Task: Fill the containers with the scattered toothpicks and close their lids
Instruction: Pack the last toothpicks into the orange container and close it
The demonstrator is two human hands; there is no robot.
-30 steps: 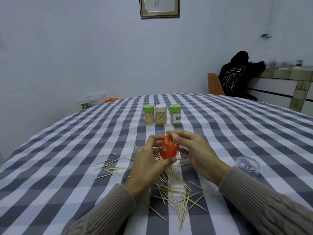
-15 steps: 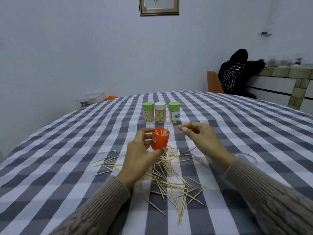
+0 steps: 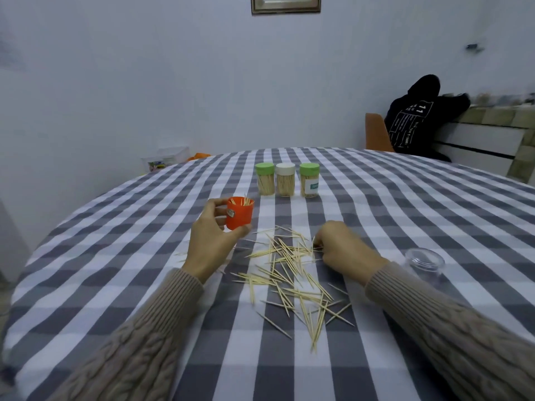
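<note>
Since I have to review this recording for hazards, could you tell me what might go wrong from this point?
The left hand holds the open orange container with toothpicks poking above its rim; a tilt could spill them. The right hand pinches at the scattered toothpicks, whose sharp tips could prick fingers. The clear container beside the right sleeve could be knocked over.

The right hand's (image 3: 344, 250) fingertips are hidden beneath its knuckles; the picture frame (image 3: 286, 4) is cut off by the top edge.
</note>
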